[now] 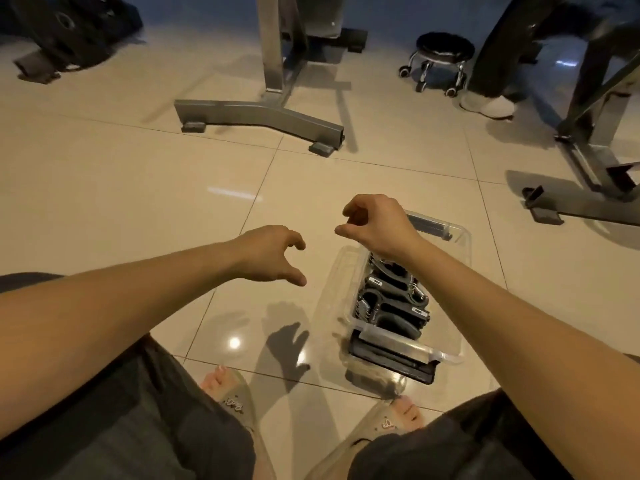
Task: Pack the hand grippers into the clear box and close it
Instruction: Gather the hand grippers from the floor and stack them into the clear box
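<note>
Hand grippers (391, 299) look stacked in a row inside the clear box (460, 258) on the floor tiles (138, 188), so packing seems done from where I'm watching. Box's long axis runs away from me, right under my right wrist. Right hand (375, 223) hovers above its far end, fingers loosely curled, holding nothing. Left hand (268, 254) floats off to the left of the box, fingers spread, empty. I can't tell if the lid's latched, but the right hand is clearly nearer for pressing it down.
</note>
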Action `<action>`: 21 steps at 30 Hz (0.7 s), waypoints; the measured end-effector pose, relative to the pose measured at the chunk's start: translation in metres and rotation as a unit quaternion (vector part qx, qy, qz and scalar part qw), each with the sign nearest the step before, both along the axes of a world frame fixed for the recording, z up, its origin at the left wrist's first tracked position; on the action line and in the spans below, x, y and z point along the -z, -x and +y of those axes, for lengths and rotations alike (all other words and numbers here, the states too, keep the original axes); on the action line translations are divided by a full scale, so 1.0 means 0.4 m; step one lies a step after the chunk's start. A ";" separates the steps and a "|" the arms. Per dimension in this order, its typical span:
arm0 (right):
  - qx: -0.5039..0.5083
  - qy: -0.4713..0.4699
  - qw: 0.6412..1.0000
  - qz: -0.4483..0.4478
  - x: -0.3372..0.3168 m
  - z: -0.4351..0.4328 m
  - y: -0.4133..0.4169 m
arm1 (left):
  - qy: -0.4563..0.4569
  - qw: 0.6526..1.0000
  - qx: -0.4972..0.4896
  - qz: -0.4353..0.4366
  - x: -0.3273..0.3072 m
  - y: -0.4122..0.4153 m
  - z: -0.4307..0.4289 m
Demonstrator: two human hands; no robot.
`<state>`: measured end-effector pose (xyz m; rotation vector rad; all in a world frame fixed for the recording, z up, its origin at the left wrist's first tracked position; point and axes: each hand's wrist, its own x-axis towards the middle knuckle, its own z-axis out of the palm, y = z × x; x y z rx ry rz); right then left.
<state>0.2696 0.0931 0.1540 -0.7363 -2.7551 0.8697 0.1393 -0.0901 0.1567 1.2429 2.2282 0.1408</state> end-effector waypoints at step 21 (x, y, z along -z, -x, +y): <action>-0.382 -0.052 0.923 0.011 -0.292 -0.945 0.615 | -0.077 0.930 -0.352 0.074 -0.313 0.323 -1.116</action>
